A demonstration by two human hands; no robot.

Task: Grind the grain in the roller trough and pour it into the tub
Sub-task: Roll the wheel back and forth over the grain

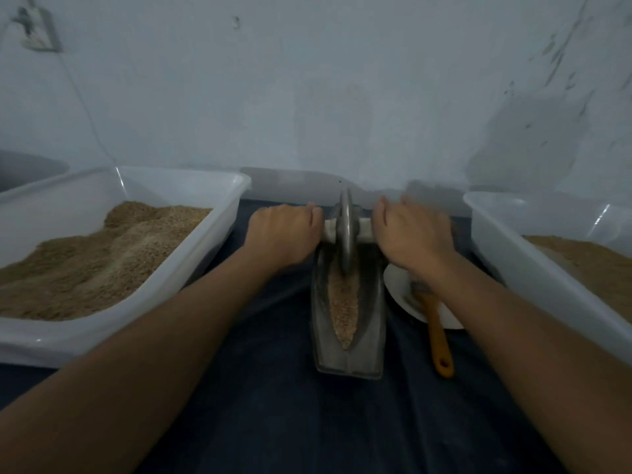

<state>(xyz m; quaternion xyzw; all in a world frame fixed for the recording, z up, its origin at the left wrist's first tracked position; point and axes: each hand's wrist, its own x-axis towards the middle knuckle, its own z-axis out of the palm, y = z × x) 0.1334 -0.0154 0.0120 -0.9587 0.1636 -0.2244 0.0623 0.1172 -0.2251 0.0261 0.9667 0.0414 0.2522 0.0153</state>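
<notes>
The roller trough lies on the dark cloth directly ahead of the person, its long axis running straight away from the body toward the wall, between the two arms. The grinding wheel stands upright on edge in the groove at the far end of the trough, with its wooden axle lying crosswise to that axis. The left hand is curled over the left end of the axle and the right hand over the right end — both grip it, and both sit about equally near the wheel. The coming stroke therefore appears to run along the trough's length, back toward the body. The grain fills the groove as a narrow, pointed tan strip from the wheel to the near tip, coarse and still granular in texture. The left tub sits just beside the left forearm and holds a heap of similar brown meal; the right tub holds some too. A brush rests on a white plate just right of the trough.
</notes>
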